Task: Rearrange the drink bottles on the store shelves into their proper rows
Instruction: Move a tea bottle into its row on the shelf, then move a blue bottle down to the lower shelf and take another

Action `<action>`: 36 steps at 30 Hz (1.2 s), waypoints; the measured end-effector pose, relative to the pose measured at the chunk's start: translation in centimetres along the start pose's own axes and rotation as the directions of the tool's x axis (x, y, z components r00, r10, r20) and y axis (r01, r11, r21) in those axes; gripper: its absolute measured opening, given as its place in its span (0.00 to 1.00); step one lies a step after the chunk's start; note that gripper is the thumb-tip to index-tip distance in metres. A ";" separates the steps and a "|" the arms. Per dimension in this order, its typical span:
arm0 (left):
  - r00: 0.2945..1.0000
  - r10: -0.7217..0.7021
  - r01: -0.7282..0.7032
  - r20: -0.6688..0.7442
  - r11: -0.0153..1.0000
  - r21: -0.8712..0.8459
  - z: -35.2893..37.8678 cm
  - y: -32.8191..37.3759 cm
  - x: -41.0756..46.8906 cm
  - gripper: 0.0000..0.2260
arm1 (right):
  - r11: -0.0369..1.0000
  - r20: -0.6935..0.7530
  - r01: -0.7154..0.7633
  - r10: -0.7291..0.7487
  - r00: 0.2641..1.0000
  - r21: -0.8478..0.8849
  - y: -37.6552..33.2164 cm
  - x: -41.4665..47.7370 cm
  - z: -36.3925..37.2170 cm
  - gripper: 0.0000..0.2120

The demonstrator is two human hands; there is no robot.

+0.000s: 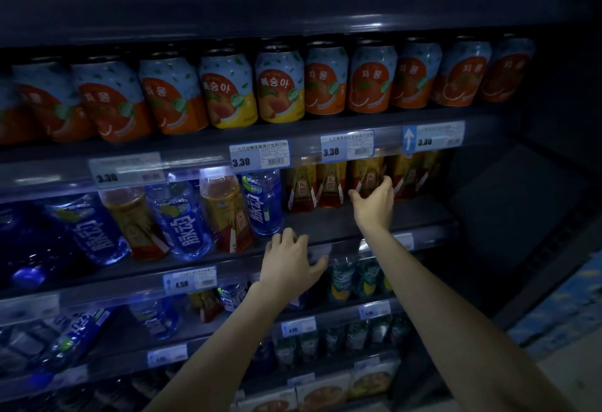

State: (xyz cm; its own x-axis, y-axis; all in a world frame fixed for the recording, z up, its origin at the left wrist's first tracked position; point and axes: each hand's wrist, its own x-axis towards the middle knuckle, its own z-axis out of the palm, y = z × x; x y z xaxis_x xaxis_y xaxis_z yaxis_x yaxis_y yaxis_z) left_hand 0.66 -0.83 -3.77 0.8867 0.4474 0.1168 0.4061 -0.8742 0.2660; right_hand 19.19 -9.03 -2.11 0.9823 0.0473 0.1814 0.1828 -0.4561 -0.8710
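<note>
On the middle shelf (332, 222), blue bottles (189, 219) and amber tea bottles with yellow-red labels (224, 212) stand mixed on the left. A row of amber bottles (301, 188) stands further back on the right. My right hand (374, 203) is wrapped around the lower part of one amber bottle (369, 173) in that back row. My left hand (291, 261) rests on the shelf's front edge, fingers spread, holding nothing, just right of a blue bottle (263, 203).
Orange and yellow fruit cans (280, 85) fill the shelf above, with price tags (259, 154) on the rail. Lower shelves hold green bottles (342, 278) and more blue bottles (153, 317). A dark panel closes the shelving on the right.
</note>
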 end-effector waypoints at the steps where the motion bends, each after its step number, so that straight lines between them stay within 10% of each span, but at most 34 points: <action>1: 1.000 0.004 -0.003 0.023 1.000 -0.025 -0.3 -0.1 -0.1 0.29 | 0.999 -0.014 0.015 -0.016 1.000 -0.031 -0.1 -0.7 0.1 0.38; 13: 0.962 0.041 -0.099 -0.270 0.973 -0.206 -4.0 -4.9 -4.4 0.22 | 0.862 0.040 0.502 -0.500 0.865 -0.074 -3.2 -14.0 2.7 0.24; 36: 0.909 -0.309 0.284 -0.279 0.950 -0.126 -11.3 -33.4 -19.2 0.27 | 0.696 0.474 0.699 -0.565 0.675 -0.167 -12.5 -35.6 18.1 0.30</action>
State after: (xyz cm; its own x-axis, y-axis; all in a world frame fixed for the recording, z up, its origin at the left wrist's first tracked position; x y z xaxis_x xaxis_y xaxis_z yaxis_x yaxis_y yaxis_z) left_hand -32.39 21.89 -4.06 0.6188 0.7296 0.2911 0.6103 -0.6799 0.4066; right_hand -17.36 11.12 -5.95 0.5800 0.7110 0.3976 0.8065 -0.4324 -0.4032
